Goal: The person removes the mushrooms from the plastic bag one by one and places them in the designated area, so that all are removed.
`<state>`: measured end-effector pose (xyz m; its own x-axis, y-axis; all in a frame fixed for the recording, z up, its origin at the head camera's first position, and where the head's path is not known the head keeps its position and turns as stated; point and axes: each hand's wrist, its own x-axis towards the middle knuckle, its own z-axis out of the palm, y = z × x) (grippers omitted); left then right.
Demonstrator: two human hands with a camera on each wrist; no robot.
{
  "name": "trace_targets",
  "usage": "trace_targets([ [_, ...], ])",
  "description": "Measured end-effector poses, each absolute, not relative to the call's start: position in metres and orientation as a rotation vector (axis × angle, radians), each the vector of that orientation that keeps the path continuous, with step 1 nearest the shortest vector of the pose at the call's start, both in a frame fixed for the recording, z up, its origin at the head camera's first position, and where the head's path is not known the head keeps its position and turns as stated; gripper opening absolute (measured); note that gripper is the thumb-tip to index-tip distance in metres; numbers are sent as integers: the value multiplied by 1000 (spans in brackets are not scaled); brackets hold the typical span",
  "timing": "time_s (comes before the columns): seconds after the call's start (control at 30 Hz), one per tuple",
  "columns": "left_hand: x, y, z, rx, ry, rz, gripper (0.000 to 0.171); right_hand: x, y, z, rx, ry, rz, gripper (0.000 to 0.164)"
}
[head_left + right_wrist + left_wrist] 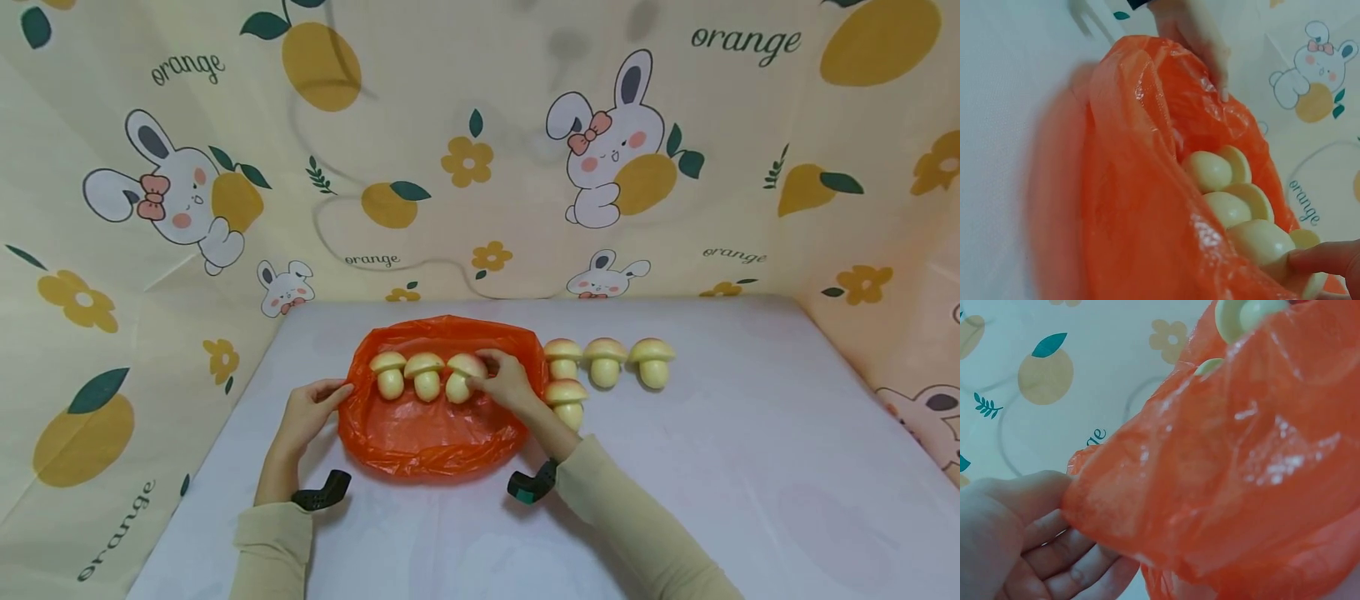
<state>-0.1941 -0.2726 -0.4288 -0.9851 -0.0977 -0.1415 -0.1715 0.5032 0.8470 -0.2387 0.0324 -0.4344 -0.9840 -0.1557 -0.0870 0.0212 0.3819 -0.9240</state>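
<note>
An orange-red plastic bag point(438, 461) lies with its mouth spread wide and its rim rolled. Inside, in a row, are toy mushrooms with cream stems and pinkish caps: a left one point(390, 382), a middle one point(426, 383) and a right one point(459, 385). The right hand point(512, 385) reaches over the bag's right side and holds the right mushroom between thumb and fingers; in the right wrist view, its thumb point(1329, 257) presses the stem. At the bag's left edge, the left hand point(1004, 531) pinches the plastic between thumb and fingers.
Just right of the bag, several more toy mushrooms stand on the white table point(712, 467): a back-row one point(604, 367), a far-right one point(652, 367) and a nearer one point(567, 404) beside the rim. A patterned cloth point(465, 83) hangs behind and at the sides.
</note>
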Motion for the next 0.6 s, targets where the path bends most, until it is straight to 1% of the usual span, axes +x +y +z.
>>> trace_targets([
  [0.6,-194,-272,-429,-233,2657,1524,46,-223,44,-419,-322,2462,-1654,50],
])
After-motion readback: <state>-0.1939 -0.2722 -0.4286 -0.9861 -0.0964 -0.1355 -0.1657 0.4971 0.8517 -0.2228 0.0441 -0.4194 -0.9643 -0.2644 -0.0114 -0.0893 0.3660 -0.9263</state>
